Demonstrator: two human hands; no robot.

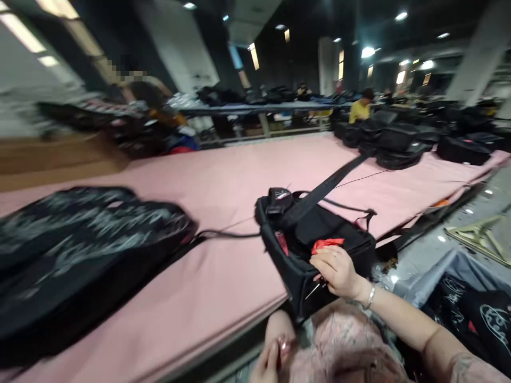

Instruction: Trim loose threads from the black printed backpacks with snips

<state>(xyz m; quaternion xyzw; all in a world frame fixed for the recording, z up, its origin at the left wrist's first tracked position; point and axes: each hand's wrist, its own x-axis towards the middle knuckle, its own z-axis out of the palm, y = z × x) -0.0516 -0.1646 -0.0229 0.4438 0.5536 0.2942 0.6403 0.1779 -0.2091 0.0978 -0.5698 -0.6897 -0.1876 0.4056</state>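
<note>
A black bag (307, 239) with red trim lies at the near edge of the pink table (223, 191), its strap stretched toward the far right. My right hand (337, 271) rests on the bag's near rim, fingers closed around a thin metal tool beside the red tab (327, 243). My left hand (271, 359) is low at the frame's bottom, close to my body, fingers curled around something small and shiny that I cannot make out.
A stack of black bags (80, 255) fills the table's left side. More black bags (399, 141) pile at the far right end. Another person (361, 109) in yellow sits beyond. A bin with printed black bags (475, 314) stands at my right.
</note>
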